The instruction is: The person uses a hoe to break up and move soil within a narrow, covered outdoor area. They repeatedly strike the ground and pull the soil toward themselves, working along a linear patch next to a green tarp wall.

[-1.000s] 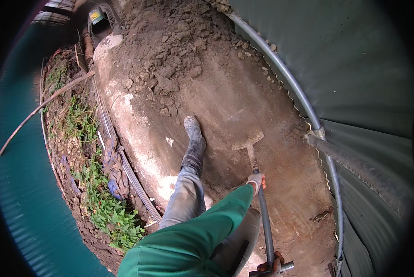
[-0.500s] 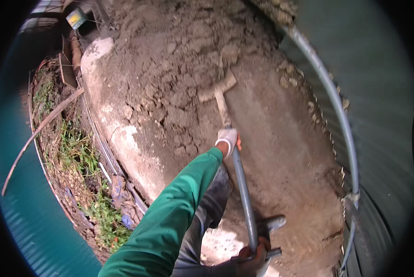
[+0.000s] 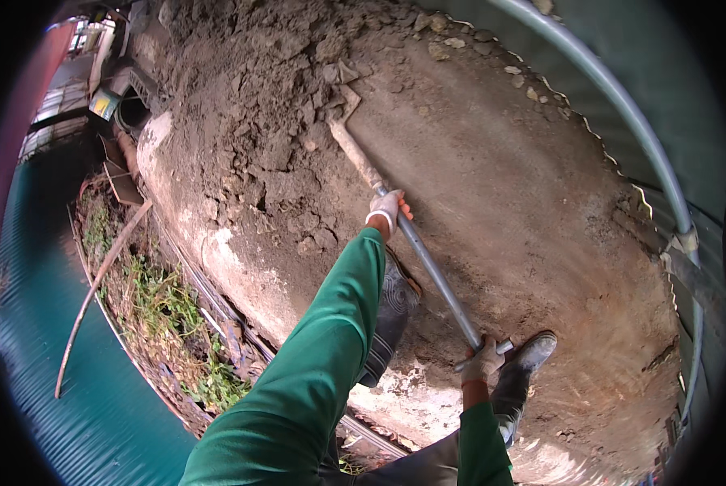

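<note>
A long-handled digging tool that looks like a shovel (image 3: pixel 437 274) slants across the middle, with a grey pipe shaft and a short crossbar grip. Its mud-caked head lies at the edge of a heap of dark, clumped soil (image 3: pixel 274 121), and I cannot make out the blade's full shape. My left hand (image 3: pixel 388 207), in a pale glove with orange on the fingers, is closed round the shaft just below the muddy part. At the near end, my right hand (image 3: pixel 483 362), also gloved, grips the crossbar.
My dark boots (image 3: pixel 533 352) stand on the packed dirt. A grey pipe (image 3: pixel 606 77) curves along the right beside dark sheeting. On the left are a weedy strip (image 3: pixel 164 296), a bent stick (image 3: pixel 100 279) and green corrugated sheet (image 3: pixel 128 405). A container (image 3: pixel 104 104) sits at far left.
The shovel's head has moved farther out and left to the soil's edge, and its shaft slants more. Both hands went with it, still gripping. The view has shifted too.
</note>
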Demonstrator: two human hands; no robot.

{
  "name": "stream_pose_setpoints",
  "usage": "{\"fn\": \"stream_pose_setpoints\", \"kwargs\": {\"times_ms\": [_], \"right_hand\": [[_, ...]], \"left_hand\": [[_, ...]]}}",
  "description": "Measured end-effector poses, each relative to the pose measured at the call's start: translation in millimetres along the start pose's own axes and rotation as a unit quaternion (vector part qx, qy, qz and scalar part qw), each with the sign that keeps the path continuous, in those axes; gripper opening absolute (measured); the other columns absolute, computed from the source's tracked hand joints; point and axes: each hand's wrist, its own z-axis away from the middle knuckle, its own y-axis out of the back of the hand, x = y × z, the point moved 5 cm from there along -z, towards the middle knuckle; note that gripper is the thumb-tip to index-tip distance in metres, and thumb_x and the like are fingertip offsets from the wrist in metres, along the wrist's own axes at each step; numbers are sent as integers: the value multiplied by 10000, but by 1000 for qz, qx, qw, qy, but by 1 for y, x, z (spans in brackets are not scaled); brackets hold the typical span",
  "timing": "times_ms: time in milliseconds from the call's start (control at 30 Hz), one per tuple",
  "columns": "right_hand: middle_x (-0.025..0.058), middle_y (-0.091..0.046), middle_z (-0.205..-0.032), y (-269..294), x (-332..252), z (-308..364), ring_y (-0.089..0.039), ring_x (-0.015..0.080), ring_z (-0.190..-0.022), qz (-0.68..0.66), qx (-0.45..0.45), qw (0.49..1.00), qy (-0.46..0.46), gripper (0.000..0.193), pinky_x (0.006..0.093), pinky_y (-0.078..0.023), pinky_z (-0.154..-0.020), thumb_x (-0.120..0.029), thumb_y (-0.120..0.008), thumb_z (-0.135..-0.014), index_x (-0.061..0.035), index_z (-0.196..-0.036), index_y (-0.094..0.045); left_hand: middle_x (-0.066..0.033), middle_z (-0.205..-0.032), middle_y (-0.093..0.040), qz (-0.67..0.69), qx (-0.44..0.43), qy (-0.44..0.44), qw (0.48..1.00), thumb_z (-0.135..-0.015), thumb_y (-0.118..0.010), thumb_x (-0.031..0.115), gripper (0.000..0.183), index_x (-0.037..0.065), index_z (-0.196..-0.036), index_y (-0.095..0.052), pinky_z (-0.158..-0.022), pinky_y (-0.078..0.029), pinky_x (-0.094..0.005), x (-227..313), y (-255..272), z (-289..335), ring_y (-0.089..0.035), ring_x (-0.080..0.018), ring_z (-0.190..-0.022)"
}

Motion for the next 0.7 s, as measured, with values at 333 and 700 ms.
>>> {"fn": "stream_pose_setpoints", "kwargs": {"times_ms": [333, 700], "right_hand": [[56, -545, -622, 351, -122, 39, -467, 172, -388, 3, 102, 995, -10, 198, 337, -361, -327, -118, -720, -837, -20, -814, -549], [145, -686, -782, 825, -293, 229, -654, 276, -668, 375, 232, 890, 113, 460, 458, -522, -641, -433, -688, -914, -22, -1119, -711]], "left_hand": [[-84, -720, -623, -33, -21, 109, 993, -985, -556, 278, 188, 116, -891, -562, -588, -553, -466, -181, -98, 274, -655, -295, -604], [-75, -695, -585, 108, -232, 222, 941, -991, -607, 294, 234, 115, -848, -559, -597, -596, -448, -426, -254, 696, -641, -286, -615]]}}
